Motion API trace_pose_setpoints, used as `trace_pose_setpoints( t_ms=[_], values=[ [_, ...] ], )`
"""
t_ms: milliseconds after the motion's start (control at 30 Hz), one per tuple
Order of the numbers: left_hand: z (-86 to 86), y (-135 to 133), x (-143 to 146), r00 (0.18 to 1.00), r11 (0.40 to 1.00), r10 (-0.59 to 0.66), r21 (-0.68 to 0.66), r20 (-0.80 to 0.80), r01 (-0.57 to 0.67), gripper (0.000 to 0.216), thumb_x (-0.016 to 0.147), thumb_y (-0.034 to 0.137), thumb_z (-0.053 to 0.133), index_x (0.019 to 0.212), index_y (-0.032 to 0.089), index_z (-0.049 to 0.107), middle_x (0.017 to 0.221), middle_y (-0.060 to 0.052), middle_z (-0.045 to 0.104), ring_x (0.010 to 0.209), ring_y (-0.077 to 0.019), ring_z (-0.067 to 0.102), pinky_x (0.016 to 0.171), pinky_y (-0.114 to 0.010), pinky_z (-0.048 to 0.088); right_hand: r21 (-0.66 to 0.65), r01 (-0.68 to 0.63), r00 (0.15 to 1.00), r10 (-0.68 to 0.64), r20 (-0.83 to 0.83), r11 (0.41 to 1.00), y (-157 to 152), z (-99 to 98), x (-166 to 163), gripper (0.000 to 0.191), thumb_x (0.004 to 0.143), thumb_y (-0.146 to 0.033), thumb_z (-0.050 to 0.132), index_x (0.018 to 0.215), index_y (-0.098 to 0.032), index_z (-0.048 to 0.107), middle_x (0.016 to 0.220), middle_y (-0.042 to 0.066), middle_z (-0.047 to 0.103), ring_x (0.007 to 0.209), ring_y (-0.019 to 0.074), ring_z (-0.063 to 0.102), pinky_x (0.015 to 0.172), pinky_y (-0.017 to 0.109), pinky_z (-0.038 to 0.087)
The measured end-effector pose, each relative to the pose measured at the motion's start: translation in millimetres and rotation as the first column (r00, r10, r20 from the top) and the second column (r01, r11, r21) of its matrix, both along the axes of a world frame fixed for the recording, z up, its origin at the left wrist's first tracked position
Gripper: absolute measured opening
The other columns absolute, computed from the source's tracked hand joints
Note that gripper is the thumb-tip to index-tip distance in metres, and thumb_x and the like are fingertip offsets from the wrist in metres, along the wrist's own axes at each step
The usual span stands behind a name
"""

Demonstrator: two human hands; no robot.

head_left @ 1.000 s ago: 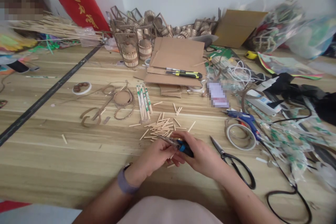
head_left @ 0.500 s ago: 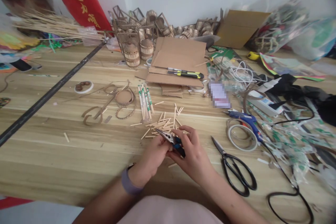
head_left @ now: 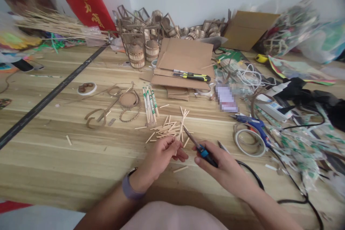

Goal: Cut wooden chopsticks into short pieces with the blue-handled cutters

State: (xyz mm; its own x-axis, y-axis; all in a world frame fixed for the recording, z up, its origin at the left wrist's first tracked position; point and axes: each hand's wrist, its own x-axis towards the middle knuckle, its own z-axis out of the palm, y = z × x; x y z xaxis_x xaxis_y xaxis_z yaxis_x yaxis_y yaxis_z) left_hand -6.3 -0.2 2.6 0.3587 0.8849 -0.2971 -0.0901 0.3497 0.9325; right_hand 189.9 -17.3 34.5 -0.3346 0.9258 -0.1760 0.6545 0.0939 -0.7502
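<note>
My left hand [head_left: 165, 154] pinches a few thin wooden sticks [head_left: 183, 124], which stand up between thumb and fingers and fan apart at the top. To its right, my right hand [head_left: 219, 161] is closed around blue-and-black handled pliers [head_left: 204, 152], their metal jaws pointing up and left, apart from the held sticks. A loose heap of short cut sticks [head_left: 165, 129] lies just beyond my left hand. One short stick piece [head_left: 180, 169] rests on the wood below my hands. Partly hidden behind my right forearm are black-handled scissors [head_left: 252, 172].
Wrapped sticks [head_left: 150, 102] and a round cardboard piece [head_left: 128, 99] lie beyond the heap. Cardboard sheets [head_left: 185, 54] carry utility knives [head_left: 191, 75]. On the right are a tape roll [head_left: 237, 140], a blue glue gun [head_left: 254, 124] and cables. Small slatted lanterns [head_left: 136, 55] stand at the back.
My right hand has drawn the pliers away from my left hand, to the right. The sticks in my left hand now show, fanned at the top. The right forearm covers more of the scissors.
</note>
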Motion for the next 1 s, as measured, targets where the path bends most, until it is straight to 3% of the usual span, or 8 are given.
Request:
trace_pose_setpoints(
  t_ms=[100,200,433,667,1000],
  values=[
    [2.1,0,0,1.0,1.0,-0.012,-0.018,-0.008,0.012,0.038,0.085,0.053,0.056,0.084,0.016,0.061,0.07,-0.005,0.072,0.064,-0.0175,0.067,0.061,-0.026,0.046,-0.233,-0.031,1.0,0.031,-0.002,0.972,3,13.5,20,0.025,0.088,-0.044,0.051,0.094,-0.021,0.06,0.082,0.002,0.062,0.078,0.0191,0.056,0.071,0.029,0.045],
    [1.1,-2,1,1.0,0.999,-0.029,-0.041,-0.013,0.028,0.038,0.084,0.053,0.056,0.084,0.016,0.062,0.069,-0.005,0.073,0.063,-0.0172,0.067,0.061,-0.026,0.046,-0.375,-0.058,0.998,0.04,-0.055,0.925,5,16.7,28,0.029,0.086,-0.049,0.054,0.087,-0.02,0.061,0.083,0.001,0.058,0.082,0.019,0.053,0.072,0.027,0.042],
    [-4.5,-6,4,0.993,0.991,-0.115,-0.071,0.026,0.117,0.037,0.084,0.053,0.056,0.08,0.016,0.061,0.067,-0.004,0.071,0.063,-0.0165,0.066,0.061,-0.026,0.046,-0.635,-0.084,0.975,-0.067,-0.21,0.768,9,13.4,11,0.033,0.075,-0.045,0.064,0.094,-0.018,0.062,0.082,0.001,0.057,0.075,0.0162,0.05,0.065,0.026,0.04],
    [-2.9,-7,6,0.985,0.98,-0.175,-0.099,-0.004,0.173,0.037,0.083,0.051,0.054,0.079,0.015,0.062,0.067,-0.005,0.07,0.061,-0.0166,0.064,0.061,-0.027,0.045,-0.576,-0.237,0.928,0.007,-0.373,0.782,18,17.6,-3,0.019,0.08,-0.037,0.061,0.084,-0.018,0.064,0.082,0.001,0.058,0.073,0.0143,0.049,0.063,0.024,0.039],
    [0.9,-6,7,0.981,0.976,-0.193,-0.103,-0.019,0.19,0.037,0.081,0.051,0.053,0.074,0.015,0.06,0.064,-0.005,0.068,0.059,-0.0164,0.062,0.059,-0.027,0.043,-0.489,-0.309,0.914,0.113,-0.39,0.816,19,16.3,-6,0.014,0.084,-0.031,0.055,0.082,-0.02,0.064,0.086,0.001,0.061,0.078,0.0152,0.052,0.067,0.023,0.041]
  ],
)
